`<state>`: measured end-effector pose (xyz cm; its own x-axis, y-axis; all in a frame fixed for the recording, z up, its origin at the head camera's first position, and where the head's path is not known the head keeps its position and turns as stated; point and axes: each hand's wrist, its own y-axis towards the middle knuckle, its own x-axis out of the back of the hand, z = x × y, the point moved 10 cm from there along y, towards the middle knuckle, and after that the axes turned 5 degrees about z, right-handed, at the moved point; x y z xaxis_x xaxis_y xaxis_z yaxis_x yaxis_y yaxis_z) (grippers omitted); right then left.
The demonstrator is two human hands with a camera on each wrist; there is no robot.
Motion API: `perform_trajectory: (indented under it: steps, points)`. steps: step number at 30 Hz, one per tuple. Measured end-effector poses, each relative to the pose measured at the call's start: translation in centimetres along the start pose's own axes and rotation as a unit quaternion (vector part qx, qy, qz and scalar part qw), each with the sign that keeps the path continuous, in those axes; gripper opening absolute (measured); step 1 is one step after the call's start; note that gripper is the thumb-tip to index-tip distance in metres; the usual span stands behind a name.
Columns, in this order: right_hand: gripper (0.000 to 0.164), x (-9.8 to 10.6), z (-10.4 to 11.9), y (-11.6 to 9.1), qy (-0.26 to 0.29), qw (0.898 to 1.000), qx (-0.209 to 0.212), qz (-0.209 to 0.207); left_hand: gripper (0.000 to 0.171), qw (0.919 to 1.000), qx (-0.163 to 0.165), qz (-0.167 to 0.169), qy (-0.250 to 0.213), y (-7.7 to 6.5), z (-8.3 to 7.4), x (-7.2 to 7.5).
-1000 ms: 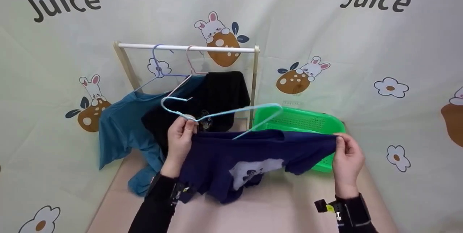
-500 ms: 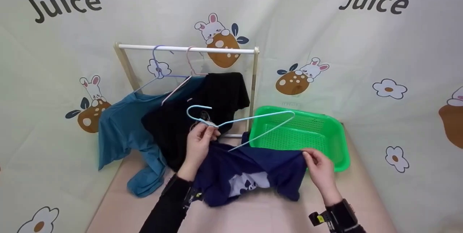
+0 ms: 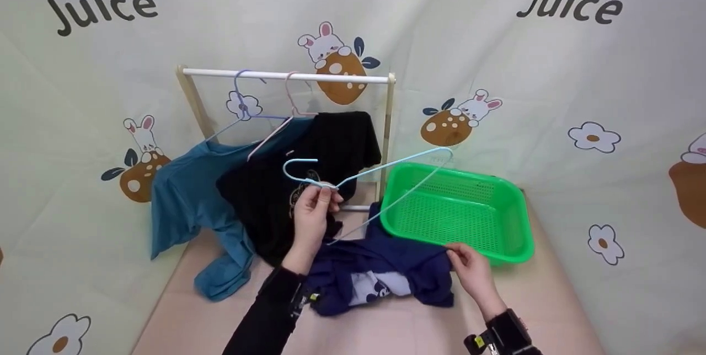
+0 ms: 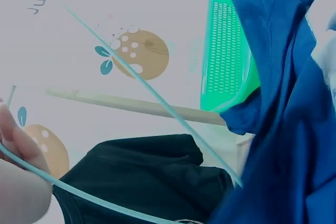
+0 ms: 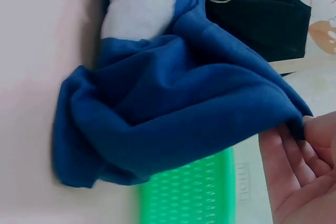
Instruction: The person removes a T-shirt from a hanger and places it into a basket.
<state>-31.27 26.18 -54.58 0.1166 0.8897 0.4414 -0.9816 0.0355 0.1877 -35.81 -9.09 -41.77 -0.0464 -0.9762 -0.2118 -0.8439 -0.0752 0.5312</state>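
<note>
My left hand point(image 3: 313, 214) pinches a light blue clothes hanger point(image 3: 306, 160) at the base of its hook. One arm of the hanger points up to the right; its lower bar runs down to the navy T-shirt point(image 3: 419, 258). The shirt, with a pale panda print point(image 3: 380, 285), sags in folds over the table. My right hand point(image 3: 473, 272) pinches the shirt's upper right edge between thumb and fingers, as the shirt point(image 5: 173, 114) also shows in the right wrist view. Where the lower bar meets the cloth, I cannot tell whether its end is inside.
Behind my left hand stands a rack with a white rod point(image 3: 342, 78). A teal shirt point(image 3: 182, 195) and a black T-shirt point(image 3: 342, 140) hang from it on hangers. A green basket point(image 3: 527, 234) stands on the table point(image 3: 182, 316) at the right, close behind the navy shirt.
The navy shirt has dropped from stretched between both hands to sagging low. My right hand has moved left and down with its edge; my left hand has moved right with the hanger.
</note>
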Motion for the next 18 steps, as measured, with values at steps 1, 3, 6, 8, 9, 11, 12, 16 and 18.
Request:
perform_trajectory:
  steps: [1,3,6,8,9,11,12,16,18]
  points:
    - [0.014,-0.1,-0.4,-0.1,0.006,1.000,-0.003,0.003,0.023,1.0000,-0.006,-0.006,0.002,0.0,0.0,0.2]
    - [0.013,-0.3,-1.2,-0.3,0.009,1.000,-0.011,0.006,0.022,0.9997,-0.018,-0.017,0.008,0.0,-0.2,0.8]
    - [0.014,-0.2,-2.5,-0.7,0.008,0.999,-0.030,0.009,0.019,0.9986,-0.028,-0.040,0.020,0.1,-0.4,1.8]
    - [0.014,-0.1,-3.3,-0.9,0.002,0.999,-0.041,0.010,0.018,0.9972,-0.030,-0.055,0.040,0.2,-0.6,2.5]
    - [0.014,0.1,-3.6,-1.1,-0.004,0.999,-0.046,0.009,0.017,0.9961,-0.030,-0.063,0.054,0.2,-0.7,3.0]
    - [0.014,0.5,-4.3,-1.4,-0.015,0.998,-0.053,0.005,0.015,0.9925,-0.031,-0.078,0.089,0.4,-0.9,4.0]
    - [0.014,0.8,-4.5,-1.5,-0.021,0.998,-0.056,0.002,0.014,0.9903,-0.031,-0.084,0.106,0.4,-1.0,4.5]
    - [0.014,1.8,-5.6,-1.9,-0.043,0.997,-0.066,-0.012,0.012,0.9812,-0.036,-0.109,0.155,0.6,-1.7,6.6]
    - [0.014,2.2,-6.0,-2.1,-0.053,0.996,-0.069,-0.017,0.012,0.9747,-0.039,-0.125,0.181,0.7,-2.2,7.7]
